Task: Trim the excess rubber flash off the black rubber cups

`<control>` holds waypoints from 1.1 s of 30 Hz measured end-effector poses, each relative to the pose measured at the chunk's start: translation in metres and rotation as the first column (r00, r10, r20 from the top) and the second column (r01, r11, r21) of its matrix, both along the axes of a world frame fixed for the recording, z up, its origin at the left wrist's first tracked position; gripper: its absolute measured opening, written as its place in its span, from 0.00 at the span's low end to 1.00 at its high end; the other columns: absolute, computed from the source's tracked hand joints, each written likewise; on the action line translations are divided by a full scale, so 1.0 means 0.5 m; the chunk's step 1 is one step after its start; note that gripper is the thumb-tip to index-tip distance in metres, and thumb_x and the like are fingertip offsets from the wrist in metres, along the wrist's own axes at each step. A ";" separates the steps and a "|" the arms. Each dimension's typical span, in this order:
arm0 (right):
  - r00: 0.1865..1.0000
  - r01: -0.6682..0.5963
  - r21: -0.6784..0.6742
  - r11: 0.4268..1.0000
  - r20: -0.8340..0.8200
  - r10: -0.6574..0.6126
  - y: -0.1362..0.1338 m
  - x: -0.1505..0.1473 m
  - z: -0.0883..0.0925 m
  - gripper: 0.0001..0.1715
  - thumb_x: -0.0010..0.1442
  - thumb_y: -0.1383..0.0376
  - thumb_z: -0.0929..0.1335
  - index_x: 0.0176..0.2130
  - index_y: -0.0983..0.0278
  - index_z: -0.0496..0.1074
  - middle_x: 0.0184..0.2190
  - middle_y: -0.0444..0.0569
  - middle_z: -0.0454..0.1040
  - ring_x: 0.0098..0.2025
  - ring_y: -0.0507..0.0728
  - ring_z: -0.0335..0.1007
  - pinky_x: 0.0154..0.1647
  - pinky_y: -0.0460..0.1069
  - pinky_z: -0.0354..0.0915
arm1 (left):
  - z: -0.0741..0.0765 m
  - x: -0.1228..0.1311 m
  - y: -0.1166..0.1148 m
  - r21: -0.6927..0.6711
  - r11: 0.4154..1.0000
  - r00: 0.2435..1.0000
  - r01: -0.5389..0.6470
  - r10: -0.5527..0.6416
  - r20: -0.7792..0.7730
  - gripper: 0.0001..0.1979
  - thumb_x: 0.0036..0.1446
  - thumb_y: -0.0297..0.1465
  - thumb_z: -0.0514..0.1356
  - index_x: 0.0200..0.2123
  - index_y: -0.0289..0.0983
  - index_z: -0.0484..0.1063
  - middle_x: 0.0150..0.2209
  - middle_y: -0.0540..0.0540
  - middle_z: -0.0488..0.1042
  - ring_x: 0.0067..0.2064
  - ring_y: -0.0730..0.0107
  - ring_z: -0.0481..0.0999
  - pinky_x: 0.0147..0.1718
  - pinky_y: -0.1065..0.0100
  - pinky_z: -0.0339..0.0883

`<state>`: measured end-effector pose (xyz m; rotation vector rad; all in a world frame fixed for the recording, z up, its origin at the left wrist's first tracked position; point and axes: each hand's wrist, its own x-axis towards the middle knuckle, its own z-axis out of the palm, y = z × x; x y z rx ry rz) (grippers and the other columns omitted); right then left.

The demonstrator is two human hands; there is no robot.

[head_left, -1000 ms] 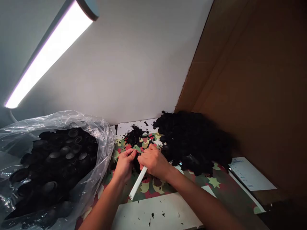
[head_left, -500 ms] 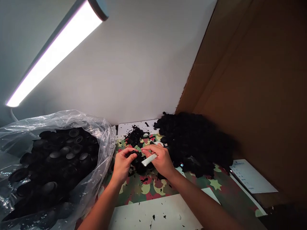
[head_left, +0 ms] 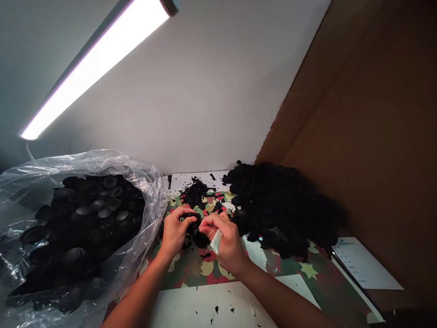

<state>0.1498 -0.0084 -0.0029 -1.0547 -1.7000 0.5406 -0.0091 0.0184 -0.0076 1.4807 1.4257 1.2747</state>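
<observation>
My left hand (head_left: 174, 231) pinches a dark round rubber part (head_left: 194, 217) between thumb and fingers. Close to its right, my right hand (head_left: 228, 241) is closed around a tool with a pale, whitish handle (head_left: 216, 242); the working end is hidden by the fingers. Beneath both hands lie more black rubber pieces (head_left: 200, 239) on a camouflage-patterned cover (head_left: 191, 275). Just beyond them is a small heap of thin black scraps (head_left: 195, 191).
At left, a clear plastic bag (head_left: 157, 189) holds many round black rubber parts (head_left: 99, 207). A large black pile (head_left: 276, 205) spreads along the cardboard wall (head_left: 358, 136). White sheets (head_left: 201, 303) and a printed card (head_left: 367, 264) lie on the table; a tube lamp (head_left: 99, 68) glows above.
My right hand has turned and drawn slightly down and right, with the pale handle now steeper. The left hand keeps its hold. The whole view has shifted a little.
</observation>
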 end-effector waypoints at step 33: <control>0.963 -0.172 -0.389 0.905 -0.262 0.071 0.055 0.018 -0.023 0.20 0.61 0.49 0.64 0.30 0.62 0.70 0.19 0.38 0.55 0.22 0.51 0.49 0.24 0.47 0.48 | -0.010 -0.007 0.000 -0.020 0.999 0.923 0.048 -0.037 0.383 0.16 0.37 0.35 0.75 0.32 0.36 0.82 0.32 0.45 0.80 0.34 0.64 0.75 0.35 0.68 0.67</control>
